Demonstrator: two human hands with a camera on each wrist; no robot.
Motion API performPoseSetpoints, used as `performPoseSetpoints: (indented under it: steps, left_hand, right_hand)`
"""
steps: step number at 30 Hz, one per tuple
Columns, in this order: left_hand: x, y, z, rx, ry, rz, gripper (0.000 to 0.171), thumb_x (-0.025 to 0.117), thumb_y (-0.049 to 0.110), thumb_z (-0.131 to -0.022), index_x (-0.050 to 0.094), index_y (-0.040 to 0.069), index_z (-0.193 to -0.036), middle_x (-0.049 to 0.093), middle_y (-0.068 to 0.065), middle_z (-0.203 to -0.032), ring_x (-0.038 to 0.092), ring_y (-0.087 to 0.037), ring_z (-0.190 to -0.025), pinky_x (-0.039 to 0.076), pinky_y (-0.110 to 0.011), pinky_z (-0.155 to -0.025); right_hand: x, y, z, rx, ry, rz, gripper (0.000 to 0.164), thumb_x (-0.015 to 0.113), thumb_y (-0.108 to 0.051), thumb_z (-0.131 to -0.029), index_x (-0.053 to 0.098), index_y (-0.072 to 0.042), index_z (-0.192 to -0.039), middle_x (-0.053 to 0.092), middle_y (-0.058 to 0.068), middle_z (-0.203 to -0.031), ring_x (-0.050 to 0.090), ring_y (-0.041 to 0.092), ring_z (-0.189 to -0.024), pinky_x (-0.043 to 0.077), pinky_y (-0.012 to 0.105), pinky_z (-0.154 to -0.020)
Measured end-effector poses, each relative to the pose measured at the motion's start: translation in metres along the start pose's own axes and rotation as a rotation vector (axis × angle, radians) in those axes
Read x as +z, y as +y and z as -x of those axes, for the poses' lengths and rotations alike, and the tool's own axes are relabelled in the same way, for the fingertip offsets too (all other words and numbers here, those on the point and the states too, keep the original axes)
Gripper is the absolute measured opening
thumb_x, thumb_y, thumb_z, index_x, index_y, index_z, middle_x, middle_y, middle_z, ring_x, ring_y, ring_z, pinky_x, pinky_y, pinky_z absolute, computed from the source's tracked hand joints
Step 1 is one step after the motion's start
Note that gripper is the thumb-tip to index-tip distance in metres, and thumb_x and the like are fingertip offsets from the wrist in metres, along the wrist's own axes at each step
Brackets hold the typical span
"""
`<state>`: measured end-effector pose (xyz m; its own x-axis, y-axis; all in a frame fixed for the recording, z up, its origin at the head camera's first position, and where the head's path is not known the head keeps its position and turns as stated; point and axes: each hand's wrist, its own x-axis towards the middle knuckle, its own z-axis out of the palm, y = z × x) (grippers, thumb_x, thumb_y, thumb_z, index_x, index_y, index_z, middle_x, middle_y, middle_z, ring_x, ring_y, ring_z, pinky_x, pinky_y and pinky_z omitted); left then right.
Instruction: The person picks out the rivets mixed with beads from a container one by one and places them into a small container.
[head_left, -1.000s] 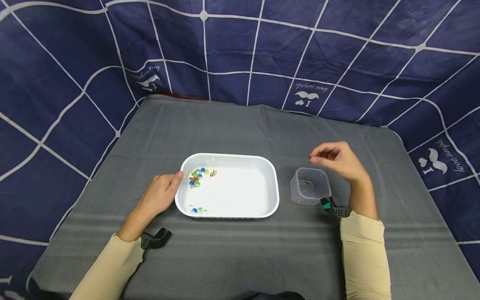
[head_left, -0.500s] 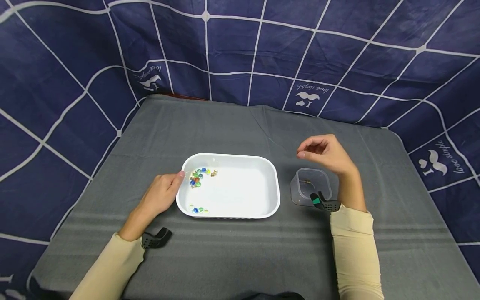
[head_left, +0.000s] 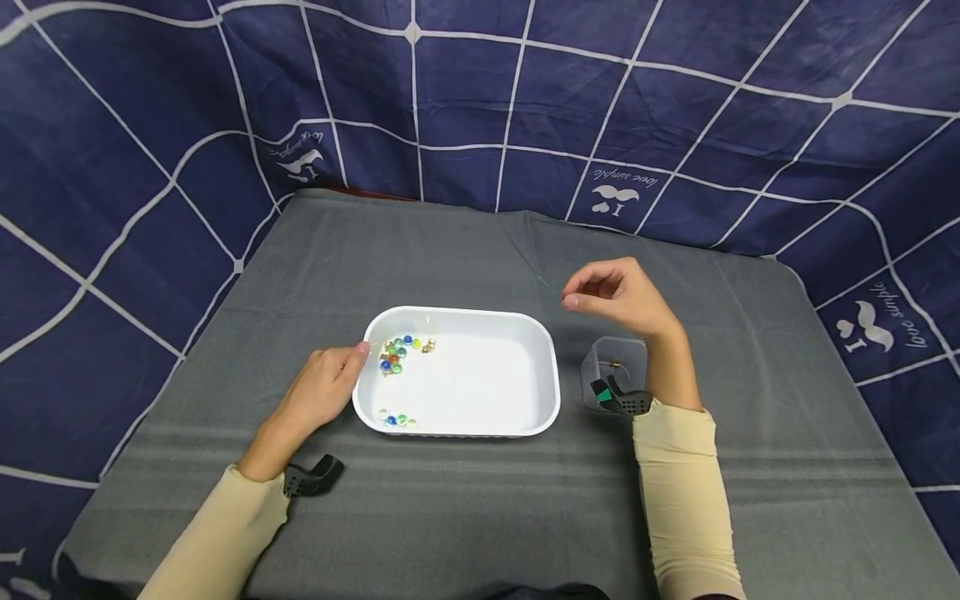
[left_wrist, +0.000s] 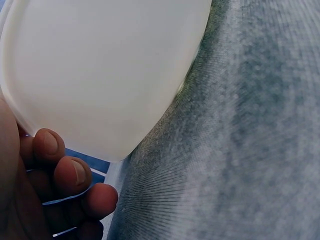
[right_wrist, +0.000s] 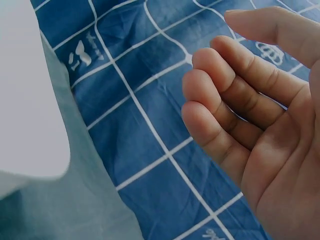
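Observation:
My left hand point(head_left: 321, 387) grips the left end of a white tray point(head_left: 480, 379), its thumb over the rim. In the left wrist view its curled fingers point(left_wrist: 72, 175) lie at the tray's outer wall. Inside the tray, coloured glass marbles point(head_left: 392, 365) and small gold-coloured pieces point(head_left: 428, 346) cluster at the upper left, with several marbles point(head_left: 401, 420) near the lower left. My right hand point(head_left: 622, 293) hovers right of the tray's far corner, fingers loosely bent. The right wrist view shows its thumb apart from the fingers point(right_wrist: 212, 77) and nothing between them.
A clear plastic box point(head_left: 590, 387) stands right of the tray, holding a small gold-coloured piece point(head_left: 615, 363); my right wrist partly covers it. Grey cloth point(head_left: 450, 517) covers the table. A blue curtain with white lines point(head_left: 465, 92) hangs behind and at both sides.
My right hand has moved left and away from me, from above the clear box towards the tray. The left hand and tray stay in place.

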<state>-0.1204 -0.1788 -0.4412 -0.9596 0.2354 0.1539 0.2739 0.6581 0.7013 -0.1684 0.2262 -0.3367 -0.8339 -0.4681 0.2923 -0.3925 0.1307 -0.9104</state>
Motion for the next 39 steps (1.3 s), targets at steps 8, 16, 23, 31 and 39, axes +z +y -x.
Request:
performPoseSetpoints:
  steps: [8, 16, 23, 31, 39]
  left_hand:
    - [0.0, 0.0, 0.0, 0.008, -0.001, -0.014, 0.045, 0.04, 0.023, -0.107, 0.07, -0.007, -0.093, 0.068, -0.019, -0.085, 0.059, -0.026, -0.073, 0.048, -0.045, -0.066]
    - [-0.001, 0.003, 0.0, 0.015, 0.002, -0.01, 0.044, 0.041, 0.022, -0.107, 0.07, -0.007, -0.092, 0.068, -0.018, -0.083, 0.058, -0.024, -0.071, 0.047, -0.043, -0.065]
    - [-0.003, 0.004, 0.0, 0.017, 0.015, -0.017, 0.042, 0.042, 0.021, -0.106, 0.071, -0.007, -0.095, 0.069, -0.02, -0.088, 0.061, -0.026, -0.076, 0.049, -0.048, -0.069]
    - [-0.004, 0.004, 0.0, 0.018, 0.01, -0.037, 0.042, 0.042, 0.022, -0.106, 0.072, -0.006, -0.098, 0.07, -0.022, -0.092, 0.065, -0.031, -0.082, 0.05, -0.052, -0.073]
    - [-0.004, 0.003, 0.0, 0.019, 0.006, -0.043, 0.042, 0.042, 0.022, -0.106, 0.072, -0.005, -0.096, 0.07, -0.021, -0.091, 0.064, -0.029, -0.08, 0.05, -0.051, -0.072]
  right_hand:
    - [0.012, -0.001, -0.011, -0.014, -0.026, -0.026, 0.006, 0.069, 0.014, -0.081, 0.068, 0.011, -0.086, 0.069, 0.007, -0.077, 0.063, 0.013, -0.068, 0.052, 0.024, -0.065]
    - [0.018, 0.001, -0.015, -0.007, -0.032, -0.038, 0.007, 0.069, 0.012, -0.082, 0.066, 0.015, -0.087, 0.069, 0.006, -0.078, 0.064, 0.012, -0.069, 0.052, 0.024, -0.067]
    - [0.024, 0.003, -0.021, -0.007, -0.042, -0.05, 0.008, 0.069, 0.011, -0.082, 0.065, 0.016, -0.088, 0.069, 0.006, -0.078, 0.064, 0.016, -0.07, 0.052, 0.024, -0.067]
    - [0.034, 0.008, -0.031, -0.009, -0.071, -0.077, 0.013, 0.071, 0.006, -0.083, 0.065, 0.017, -0.089, 0.069, 0.007, -0.078, 0.065, 0.014, -0.071, 0.053, 0.026, -0.069]
    - [0.043, 0.011, -0.04, 0.015, -0.076, -0.04, 0.008, 0.069, 0.009, -0.082, 0.067, 0.014, -0.089, 0.069, 0.006, -0.077, 0.064, 0.013, -0.068, 0.053, 0.025, -0.067]
